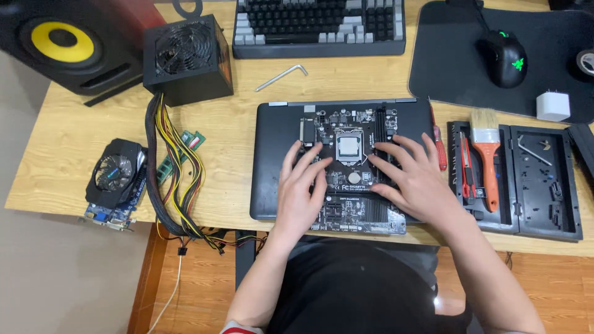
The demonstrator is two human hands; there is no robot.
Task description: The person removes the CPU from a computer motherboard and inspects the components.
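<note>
Now | both hands' fingers spread flat on motherboard (349, 167) | tool case (560, 226): brush (487, 154), cutter (466, 167)

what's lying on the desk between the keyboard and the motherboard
In the head view, a silver L-shaped hex key lies on the bare wooden desk between the keyboard and the motherboard.

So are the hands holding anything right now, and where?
Nothing is gripped: left hand and right hand lie flat on the motherboard, fingers spread.

Home computer-repair desk: wooden desk (74, 154), keyboard (318, 25), mouse (504, 59), speaker (62, 46), power supply (189, 59) (cables trailing), open tool case (544, 185).
</note>
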